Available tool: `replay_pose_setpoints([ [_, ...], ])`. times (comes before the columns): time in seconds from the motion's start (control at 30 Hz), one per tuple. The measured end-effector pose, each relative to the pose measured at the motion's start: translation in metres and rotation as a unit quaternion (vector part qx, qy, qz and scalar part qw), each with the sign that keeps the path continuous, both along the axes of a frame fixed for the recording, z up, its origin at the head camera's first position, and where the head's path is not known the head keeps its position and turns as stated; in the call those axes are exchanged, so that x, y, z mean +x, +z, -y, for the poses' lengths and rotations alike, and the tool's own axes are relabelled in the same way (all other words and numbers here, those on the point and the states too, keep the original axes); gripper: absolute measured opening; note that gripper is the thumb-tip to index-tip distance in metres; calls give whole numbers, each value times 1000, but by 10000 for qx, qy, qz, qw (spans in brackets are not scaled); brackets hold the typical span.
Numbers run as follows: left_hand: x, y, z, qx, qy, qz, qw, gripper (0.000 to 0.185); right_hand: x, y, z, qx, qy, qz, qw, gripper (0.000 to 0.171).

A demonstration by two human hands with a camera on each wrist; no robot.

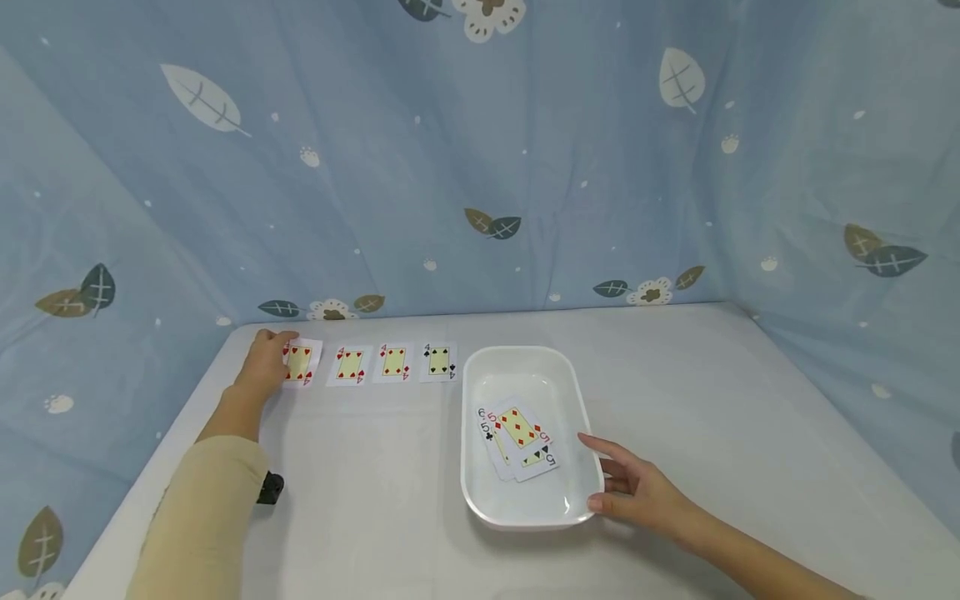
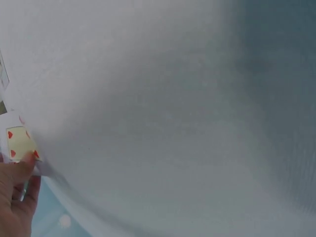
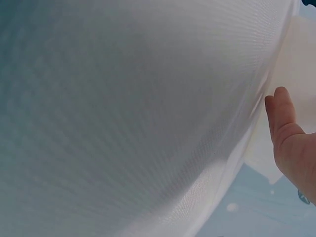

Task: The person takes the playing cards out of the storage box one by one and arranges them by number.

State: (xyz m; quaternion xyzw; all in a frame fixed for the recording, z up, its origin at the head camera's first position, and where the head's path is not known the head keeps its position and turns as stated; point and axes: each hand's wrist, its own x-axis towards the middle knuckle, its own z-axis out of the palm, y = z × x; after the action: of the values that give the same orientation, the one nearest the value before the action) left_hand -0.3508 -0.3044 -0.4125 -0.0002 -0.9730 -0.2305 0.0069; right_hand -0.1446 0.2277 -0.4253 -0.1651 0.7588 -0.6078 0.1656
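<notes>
At the far left of the table, my left hand [image 1: 264,360] pinches a heart playing card [image 1: 300,363] by its left side. In the left wrist view, the thumb lies on the face of that card [image 2: 20,143]. To its right lie a four of hearts [image 1: 349,365], a four of diamonds [image 1: 393,362] and a four of spades [image 1: 438,362] in a row. My right hand [image 1: 637,487] holds the right rim of a white plastic tub [image 1: 522,512], index finger and thumb over the edge. Inside, overlapping cards include a five of diamonds [image 1: 519,427]; others are partly covered.
A white cloth [image 1: 360,492] covers the table. Blue leaf-patterned fabric [image 1: 420,167] hangs behind it and along both sides. A small black object [image 1: 271,487] shows beside the left sleeve [image 1: 202,517].
</notes>
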Motion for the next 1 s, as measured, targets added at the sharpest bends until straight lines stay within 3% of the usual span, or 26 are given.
replay_pose_setpoints([
  [0.27, 1, -1, -2, 36, 286, 75, 9996, 59, 0, 0, 2, -48, 42, -55, 10000, 74],
  [0.47, 2, -2, -1, -224, 79, 205, 9995, 56, 1, 1, 2, -156, 86, 12, 9998, 73],
  [0.6, 5, -5, 1, -253, -38, 38, 9997, 56, 1, 1, 2, -79, 74, -11, 9999, 74],
  [0.73, 9, -7, 3, -71, -271, -193, 9994, 59, 1, 1, 2, -21, 68, -57, 10000, 75],
  [1.0, 13, 0, 6, 373, -646, -228, 9970, 61, 0, 2, 1, 7, 95, -159, 9998, 74],
])
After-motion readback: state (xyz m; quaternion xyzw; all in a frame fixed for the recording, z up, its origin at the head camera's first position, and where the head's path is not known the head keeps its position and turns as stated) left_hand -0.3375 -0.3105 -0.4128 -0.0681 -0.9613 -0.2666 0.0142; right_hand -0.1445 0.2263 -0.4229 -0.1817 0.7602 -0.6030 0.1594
